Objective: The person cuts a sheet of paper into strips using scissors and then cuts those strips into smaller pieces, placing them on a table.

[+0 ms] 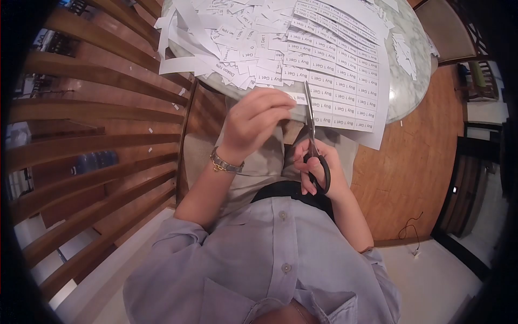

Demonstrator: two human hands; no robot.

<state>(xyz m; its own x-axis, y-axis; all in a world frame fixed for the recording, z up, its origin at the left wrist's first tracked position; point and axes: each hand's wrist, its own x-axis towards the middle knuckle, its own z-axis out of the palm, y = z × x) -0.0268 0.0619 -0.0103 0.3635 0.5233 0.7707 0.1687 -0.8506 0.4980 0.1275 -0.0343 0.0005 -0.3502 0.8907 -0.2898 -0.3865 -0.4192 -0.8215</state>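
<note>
My right hand [319,167] holds a pair of scissors [311,121] by its black handles, blades pointing away from me. The blades lie along the left edge of a white sheet [348,81] printed with rows of "Buy 1 Get 1" boxes, which overhangs the table's near edge. With fingers pinched, my left hand [259,120] grips a small paper slip [298,99] with "Buy" printed on it, just left of the blades. A metal bracelet [225,163] circles my left wrist.
A round marble table [413,92] carries a heap of cut slips [243,40] at the left and more slips [403,56] at the right. A slatted wooden railing [102,110] stands to my left. Small paper scraps [151,130] and a cable [414,229] lie on the floor.
</note>
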